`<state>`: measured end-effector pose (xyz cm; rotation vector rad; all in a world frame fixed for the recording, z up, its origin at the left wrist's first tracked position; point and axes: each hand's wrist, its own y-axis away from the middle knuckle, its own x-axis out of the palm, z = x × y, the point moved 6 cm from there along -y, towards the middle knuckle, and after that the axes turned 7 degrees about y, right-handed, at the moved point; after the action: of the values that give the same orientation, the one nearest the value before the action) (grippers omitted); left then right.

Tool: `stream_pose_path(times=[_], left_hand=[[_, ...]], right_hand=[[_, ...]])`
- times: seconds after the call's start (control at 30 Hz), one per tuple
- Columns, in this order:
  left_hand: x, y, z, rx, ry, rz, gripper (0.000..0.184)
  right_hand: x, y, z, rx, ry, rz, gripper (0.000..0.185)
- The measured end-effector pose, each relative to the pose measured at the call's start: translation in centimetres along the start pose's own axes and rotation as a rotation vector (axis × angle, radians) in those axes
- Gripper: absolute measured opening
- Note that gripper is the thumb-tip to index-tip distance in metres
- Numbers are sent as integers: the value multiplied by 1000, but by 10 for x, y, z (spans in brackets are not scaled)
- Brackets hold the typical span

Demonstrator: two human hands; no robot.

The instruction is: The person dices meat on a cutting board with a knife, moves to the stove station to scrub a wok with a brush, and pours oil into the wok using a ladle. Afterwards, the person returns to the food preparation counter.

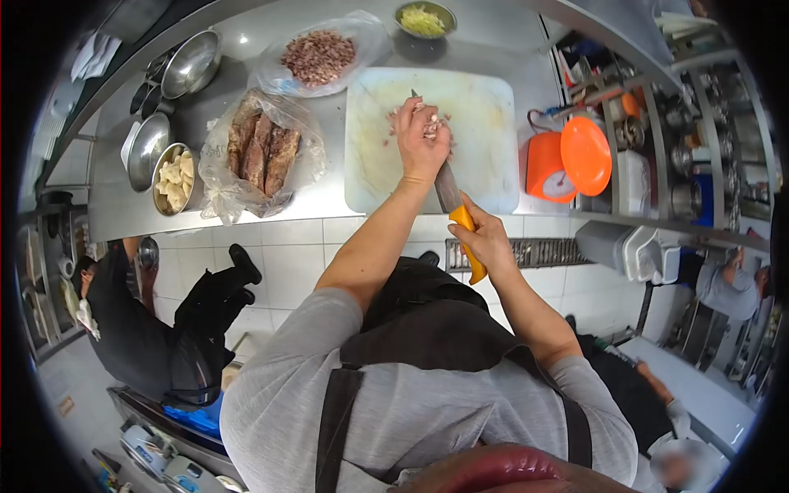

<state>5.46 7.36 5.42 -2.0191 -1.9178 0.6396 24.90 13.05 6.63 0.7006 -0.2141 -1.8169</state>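
Observation:
My right hand [486,242] is wrapped round the yellow handle of a knife [449,189]. Its blade points away from me over the white cutting board [374,168]. My left hand [423,140] lies over the blade's far part with fingers spread, and the tip shows beyond it. Small pinkish chopped pieces [431,123] lie around and between the left fingers; whether that hand grips any is unclear. Behind the board's left corner, a plastic bag [362,41] carries more chopped pieces [318,57]. Browned meat strips [261,152] rest in a clear bag left of the board.
An orange scale [549,168] stands right of the board. Behind it sits a bowl of yellow shreds [426,20]. Metal bowls [191,66] and a bowl of pale chunks [174,182] are at left. Other people [131,329] are behind me on both sides.

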Motion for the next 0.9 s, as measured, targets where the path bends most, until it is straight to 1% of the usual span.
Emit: stream_pose_path(times=[0.1,0.17,0.2,0.23,0.3,0.33,0.4,0.43,0.47,0.5,0.53,0.57,0.63,0.67,0.7,0.73,0.77,0.8,0.83,0.9], left_hand=[[-8,-47,-2,34,67,-62,25],[-25,-85,2,87,75,-141,25],[-36,-106,6,99,70,-153,25],[-45,-126,17,105,67,-164,25],[-65,-167,44,101,-71,-191,29],[-73,-183,62,103,-77,-194,29],[-86,-215,109,13,-119,-156,34],[-93,-228,146,7,-126,-154,34],[-88,-240,195,-70,-378,39,35],[-85,-243,230,-148,-624,239,36],[-94,-245,211,-75,-709,328,36],[-101,-252,206,-83,-708,343,36],[-113,-262,192,-5,-546,318,26],[-114,-263,183,-11,-546,334,26],[-118,-261,169,13,-525,269,23],[-120,-252,160,36,-501,205,19],[-113,-236,152,31,-497,222,19],[-103,-218,140,23,-347,251,17],[-97,-203,129,17,-199,274,16],[-82,-161,123,-141,-447,670,17]], right_hand=[[2,-24,35,-56,7,-8,62],[7,-46,72,-151,111,-26,62],[14,-60,91,-159,95,-6,61],[21,-77,109,-169,100,0,61],[39,-114,141,-221,147,65,60],[46,-132,150,-225,145,70,60],[65,-162,154,-130,-32,226,60],[68,-168,148,-124,-35,233,60],[68,-171,135,-89,-66,240,60],[64,-171,119,-51,-96,245,60],[52,-166,104,-122,24,145,59],[36,-153,90,-190,143,45,58],[3,-122,69,-34,190,-85,55],[-17,-114,49,-67,290,-182,55],[-37,-105,29,-95,392,-281,55],[-50,-94,26,-131,510,-349,56],[-61,-85,24,-172,629,-413,57],[-65,-81,15,-176,721,-425,59],[-65,-80,6,-173,715,-425,59],[-57,-77,-8,-284,772,-341,57]])
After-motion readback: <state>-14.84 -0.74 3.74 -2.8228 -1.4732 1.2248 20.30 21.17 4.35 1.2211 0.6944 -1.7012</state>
